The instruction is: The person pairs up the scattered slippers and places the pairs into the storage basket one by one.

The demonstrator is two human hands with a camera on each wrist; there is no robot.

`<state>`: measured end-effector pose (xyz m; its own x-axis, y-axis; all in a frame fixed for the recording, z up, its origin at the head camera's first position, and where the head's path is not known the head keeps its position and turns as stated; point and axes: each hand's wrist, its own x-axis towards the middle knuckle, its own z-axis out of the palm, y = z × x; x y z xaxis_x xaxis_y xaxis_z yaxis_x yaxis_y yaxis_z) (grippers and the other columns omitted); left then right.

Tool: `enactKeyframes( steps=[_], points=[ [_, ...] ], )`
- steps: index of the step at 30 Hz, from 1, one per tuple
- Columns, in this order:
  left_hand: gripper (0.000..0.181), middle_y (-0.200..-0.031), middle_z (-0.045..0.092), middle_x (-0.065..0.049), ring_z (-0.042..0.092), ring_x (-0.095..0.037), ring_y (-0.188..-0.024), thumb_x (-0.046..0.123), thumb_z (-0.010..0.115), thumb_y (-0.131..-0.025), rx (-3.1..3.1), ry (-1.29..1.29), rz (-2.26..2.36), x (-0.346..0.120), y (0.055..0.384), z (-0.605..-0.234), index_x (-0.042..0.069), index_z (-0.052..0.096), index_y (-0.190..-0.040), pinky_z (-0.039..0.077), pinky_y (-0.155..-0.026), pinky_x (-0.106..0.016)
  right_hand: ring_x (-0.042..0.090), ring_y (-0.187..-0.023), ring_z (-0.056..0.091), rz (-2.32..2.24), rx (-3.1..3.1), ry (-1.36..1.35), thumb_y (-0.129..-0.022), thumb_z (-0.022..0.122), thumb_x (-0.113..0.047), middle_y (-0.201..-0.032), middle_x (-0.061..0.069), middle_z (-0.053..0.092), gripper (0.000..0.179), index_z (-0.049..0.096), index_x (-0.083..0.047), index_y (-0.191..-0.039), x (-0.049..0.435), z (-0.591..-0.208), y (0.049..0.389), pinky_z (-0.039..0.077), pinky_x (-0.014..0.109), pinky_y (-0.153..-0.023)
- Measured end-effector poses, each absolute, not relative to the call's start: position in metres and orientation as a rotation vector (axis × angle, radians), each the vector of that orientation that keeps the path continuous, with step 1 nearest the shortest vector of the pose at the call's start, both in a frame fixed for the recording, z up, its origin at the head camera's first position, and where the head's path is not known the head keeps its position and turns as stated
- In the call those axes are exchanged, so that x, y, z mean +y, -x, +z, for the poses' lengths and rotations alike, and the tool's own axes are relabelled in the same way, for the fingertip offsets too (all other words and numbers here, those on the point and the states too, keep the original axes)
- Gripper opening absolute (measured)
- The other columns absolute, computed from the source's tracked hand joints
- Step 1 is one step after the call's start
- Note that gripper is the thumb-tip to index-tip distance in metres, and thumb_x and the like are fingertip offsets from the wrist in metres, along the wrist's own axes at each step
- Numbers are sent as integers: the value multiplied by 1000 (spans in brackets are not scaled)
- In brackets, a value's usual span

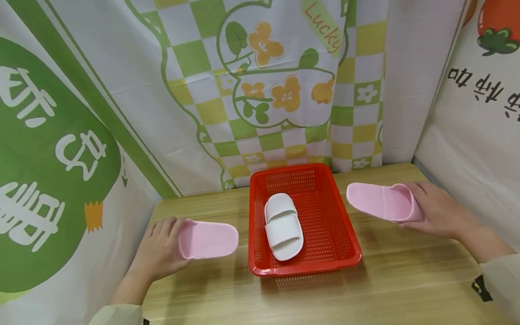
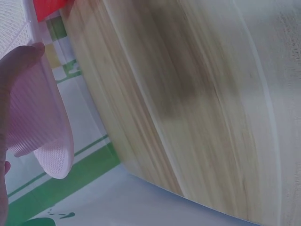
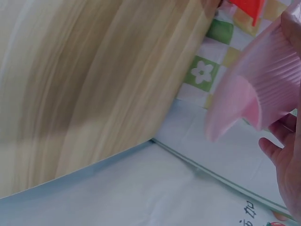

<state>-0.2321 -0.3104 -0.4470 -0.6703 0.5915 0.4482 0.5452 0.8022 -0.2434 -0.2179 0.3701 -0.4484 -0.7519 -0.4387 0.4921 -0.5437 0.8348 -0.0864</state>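
Note:
A pink slipper (image 1: pixel 213 239) is gripped by my left hand (image 1: pixel 161 248) to the left of the red basket (image 1: pixel 262 270); its sole end points toward the basket. On the other side, my right hand (image 1: pixel 439 210) grips a second pink slipper (image 1: pixel 371 200), also pointing inward. Both slippers appear held above the table. In the left wrist view, the thumb lies along the ribbed strap of the slipper (image 2: pixel 35 113). The right wrist view shows fingers around the strap of the other slipper (image 3: pixel 268 80). Inside the basket, at its left, lie white slippers (image 1: pixel 283 225), overlapping.
The basket stands on a wood-grain table (image 1: pixel 304 309) near its back edge. Behind hangs a green and yellow checked curtain (image 1: pixel 283 101). Printed cloth walls (image 1: pixel 124 210) close in the left and right sides.

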Motion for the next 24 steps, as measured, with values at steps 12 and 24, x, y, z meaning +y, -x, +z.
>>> enactKeyframes(
  steps=[12,24],
  points=[
    [104,-114,55,-24,54,-42,-102,56,79,-53,-2424,925,95,-280,229,-430,-2,47,-133,43,-90,-56,39,-85,54,236,-2404,-799,-52,84,-40,-102,21,55,87,54,-1,-122,352,-428,223,45,52,-73],
    [104,-115,56,-21,54,-40,-105,58,80,-53,-2385,1020,43,-250,227,-418,-1,49,-133,43,-91,-54,38,-93,53,225,-2370,-882,-59,79,-49,-107,20,54,86,55,0,-126,336,-412,222,44,53,-80]
  ],
)
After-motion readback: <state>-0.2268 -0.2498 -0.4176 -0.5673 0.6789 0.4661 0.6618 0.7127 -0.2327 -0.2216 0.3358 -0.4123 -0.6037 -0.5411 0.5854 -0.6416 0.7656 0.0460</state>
